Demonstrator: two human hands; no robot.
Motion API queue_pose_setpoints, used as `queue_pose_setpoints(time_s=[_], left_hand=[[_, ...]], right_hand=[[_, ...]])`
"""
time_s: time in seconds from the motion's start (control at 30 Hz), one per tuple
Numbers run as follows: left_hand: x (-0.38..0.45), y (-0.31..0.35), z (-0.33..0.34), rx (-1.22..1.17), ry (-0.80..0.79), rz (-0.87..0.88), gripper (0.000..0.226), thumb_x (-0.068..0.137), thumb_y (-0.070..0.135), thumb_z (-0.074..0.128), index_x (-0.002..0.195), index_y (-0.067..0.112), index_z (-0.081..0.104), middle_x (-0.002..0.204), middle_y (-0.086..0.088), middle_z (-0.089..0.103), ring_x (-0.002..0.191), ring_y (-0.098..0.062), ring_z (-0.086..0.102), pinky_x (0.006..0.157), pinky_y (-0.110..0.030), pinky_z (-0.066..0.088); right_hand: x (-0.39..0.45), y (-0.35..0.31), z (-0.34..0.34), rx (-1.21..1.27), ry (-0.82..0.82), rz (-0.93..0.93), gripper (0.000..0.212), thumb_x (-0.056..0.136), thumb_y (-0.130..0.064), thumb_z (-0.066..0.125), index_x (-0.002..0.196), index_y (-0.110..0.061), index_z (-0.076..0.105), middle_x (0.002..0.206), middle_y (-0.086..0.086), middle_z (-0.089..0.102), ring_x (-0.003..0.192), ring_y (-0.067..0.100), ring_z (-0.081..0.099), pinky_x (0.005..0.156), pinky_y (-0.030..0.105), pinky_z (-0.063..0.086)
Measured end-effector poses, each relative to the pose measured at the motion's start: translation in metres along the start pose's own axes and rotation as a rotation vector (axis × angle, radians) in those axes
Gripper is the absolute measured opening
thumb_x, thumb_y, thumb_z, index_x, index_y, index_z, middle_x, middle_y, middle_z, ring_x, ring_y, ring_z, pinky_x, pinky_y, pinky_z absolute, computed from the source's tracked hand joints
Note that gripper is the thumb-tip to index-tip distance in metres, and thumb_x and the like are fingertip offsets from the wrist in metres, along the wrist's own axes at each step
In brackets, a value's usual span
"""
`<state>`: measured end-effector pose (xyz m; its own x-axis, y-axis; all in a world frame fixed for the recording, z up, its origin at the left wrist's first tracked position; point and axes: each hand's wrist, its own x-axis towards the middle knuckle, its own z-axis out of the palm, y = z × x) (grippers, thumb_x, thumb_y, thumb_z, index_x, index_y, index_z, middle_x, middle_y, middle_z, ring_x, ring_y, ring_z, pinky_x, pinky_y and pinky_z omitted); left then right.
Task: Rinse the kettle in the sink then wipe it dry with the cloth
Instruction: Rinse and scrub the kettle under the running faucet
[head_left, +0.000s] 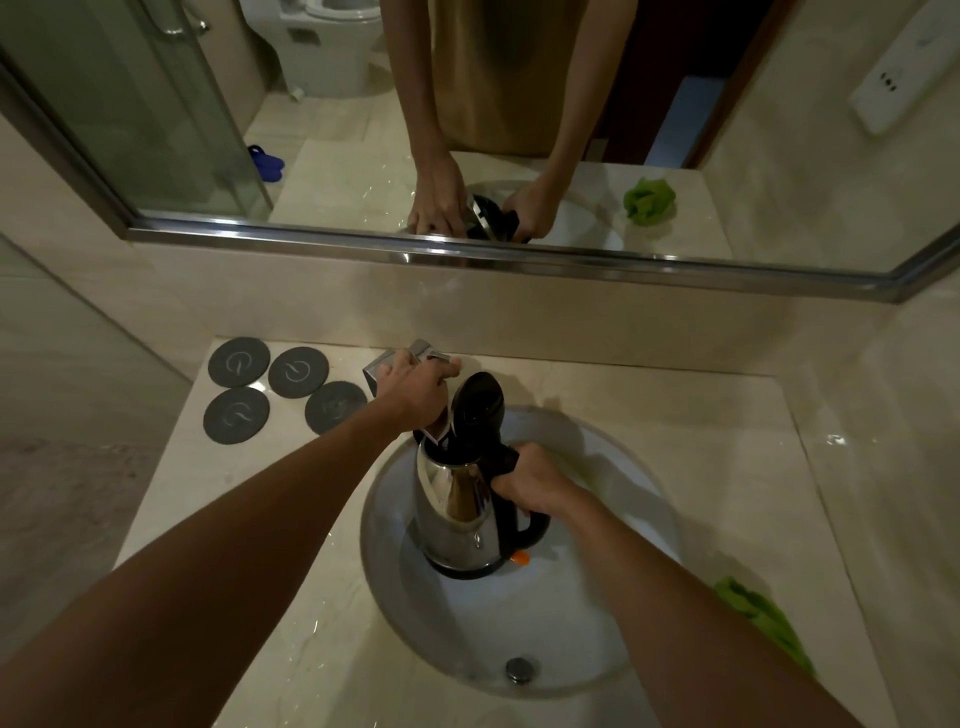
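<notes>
Kettle upright in sink, lid open under tap; right hand gripping handle at 3 o'clock, left hand grasping tap at 12.

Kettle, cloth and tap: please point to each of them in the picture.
kettle (457, 512), head view, on its steel body.
cloth (763, 616), head view, on the green fabric beside the sink.
tap (375, 371), head view, on its chrome end left of the hand.

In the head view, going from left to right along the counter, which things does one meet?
Coasters → left hand on the tap → kettle in the sink → right hand on its handle → green cloth.
</notes>
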<state>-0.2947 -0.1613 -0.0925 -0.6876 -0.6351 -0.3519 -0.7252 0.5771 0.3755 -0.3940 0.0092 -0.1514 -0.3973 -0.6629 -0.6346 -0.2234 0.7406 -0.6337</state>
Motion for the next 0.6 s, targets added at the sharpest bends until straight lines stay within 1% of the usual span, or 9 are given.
queue_pose_setpoints(time_s=[0.07, 0.13, 0.2, 0.27, 0.3, 0.37, 0.47, 0.53, 0.6], left_hand=[[0.000, -0.001, 0.003, -0.003, 0.014, -0.006, 0.046, 0.097, 0.017, 0.032, 0.138, 0.035, 0.044, 0.130, -0.015, 0.041, 0.127, -0.031, 0.027, 0.102, -0.042, 0.022], [-0.001, 0.000, 0.005, -0.042, 0.074, -0.003, 0.046, 0.096, 0.014, 0.034, 0.135, 0.033, 0.049, 0.127, -0.011, 0.046, 0.123, -0.030, 0.031, 0.102, -0.042, 0.024], [-0.004, -0.003, 0.009, -0.124, 0.183, 0.057, 0.045, 0.092, 0.008, 0.038, 0.127, 0.029, 0.057, 0.121, -0.001, 0.056, 0.118, -0.026, 0.039, 0.102, -0.043, 0.029], [-0.010, -0.010, 0.013, -0.281, 0.333, 0.125, 0.042, 0.088, 0.002, 0.043, 0.115, 0.025, 0.064, 0.110, 0.001, 0.063, 0.108, -0.022, 0.052, 0.096, -0.042, 0.040], [-0.015, -0.013, 0.016, -0.402, 0.395, 0.132, 0.038, 0.087, -0.001, 0.045, 0.111, 0.021, 0.065, 0.107, 0.000, 0.062, 0.103, -0.019, 0.055, 0.092, -0.039, 0.046], [-0.031, -0.017, 0.023, -0.608, 0.475, 0.116, 0.026, 0.089, -0.002, 0.049, 0.105, 0.015, 0.060, 0.110, -0.003, 0.053, 0.097, -0.015, 0.057, 0.086, -0.028, 0.052], [-0.055, -0.022, 0.039, -0.641, 0.552, 0.074, 0.017, 0.090, -0.001, 0.054, 0.102, 0.012, 0.052, 0.108, -0.005, 0.048, 0.087, -0.005, 0.052, 0.074, -0.009, 0.046], [-0.066, -0.028, 0.053, -0.641, 0.549, 0.042, 0.016, 0.089, 0.002, 0.057, 0.100, 0.013, 0.051, 0.100, -0.004, 0.049, 0.083, -0.005, 0.048, 0.070, -0.010, 0.043], [-0.075, -0.033, 0.067, -0.667, 0.526, -0.011, 0.014, 0.088, 0.010, 0.060, 0.098, 0.016, 0.051, 0.094, -0.001, 0.051, 0.080, -0.008, 0.049, 0.067, -0.019, 0.045]], right_hand=[[0.000, 0.000, -0.001, 0.009, -0.004, -0.002, 0.005, 0.077, -0.010, 0.066, 0.081, -0.013, 0.062, 0.069, 0.006, 0.063, 0.062, 0.018, 0.060, 0.058, 0.030, 0.045], [0.000, -0.001, -0.001, 0.000, -0.005, -0.006, 0.006, 0.077, -0.010, 0.065, 0.079, -0.013, 0.061, 0.069, 0.006, 0.062, 0.062, 0.018, 0.060, 0.057, 0.029, 0.045], [-0.001, -0.002, 0.000, -0.002, -0.003, 0.002, 0.006, 0.076, -0.009, 0.065, 0.079, -0.013, 0.061, 0.069, 0.006, 0.061, 0.063, 0.018, 0.060, 0.057, 0.030, 0.046], [-0.001, -0.001, 0.001, -0.007, -0.003, 0.012, 0.006, 0.075, -0.009, 0.064, 0.079, -0.011, 0.061, 0.068, 0.006, 0.060, 0.063, 0.019, 0.060, 0.058, 0.031, 0.047], [-0.002, -0.001, 0.001, -0.014, -0.002, 0.015, 0.006, 0.075, -0.009, 0.065, 0.079, -0.011, 0.061, 0.068, 0.006, 0.060, 0.064, 0.019, 0.060, 0.058, 0.031, 0.048], [-0.003, 0.000, 0.000, -0.021, -0.002, 0.018, 0.006, 0.076, -0.009, 0.065, 0.078, -0.012, 0.060, 0.068, 0.006, 0.059, 0.064, 0.019, 0.060, 0.058, 0.030, 0.047], [-0.005, 0.001, -0.001, -0.021, 0.006, 0.018, 0.010, 0.078, -0.008, 0.065, 0.074, -0.013, 0.058, 0.065, 0.004, 0.057, 0.061, 0.018, 0.058, 0.057, 0.028, 0.044], [-0.006, 0.003, -0.001, -0.023, 0.009, 0.018, 0.010, 0.078, -0.008, 0.064, 0.072, -0.013, 0.058, 0.064, 0.005, 0.057, 0.060, 0.018, 0.058, 0.056, 0.028, 0.044], [-0.006, 0.005, 0.001, -0.023, 0.011, 0.013, 0.009, 0.078, -0.008, 0.064, 0.072, -0.012, 0.058, 0.064, 0.005, 0.057, 0.059, 0.018, 0.058, 0.056, 0.028, 0.045]])
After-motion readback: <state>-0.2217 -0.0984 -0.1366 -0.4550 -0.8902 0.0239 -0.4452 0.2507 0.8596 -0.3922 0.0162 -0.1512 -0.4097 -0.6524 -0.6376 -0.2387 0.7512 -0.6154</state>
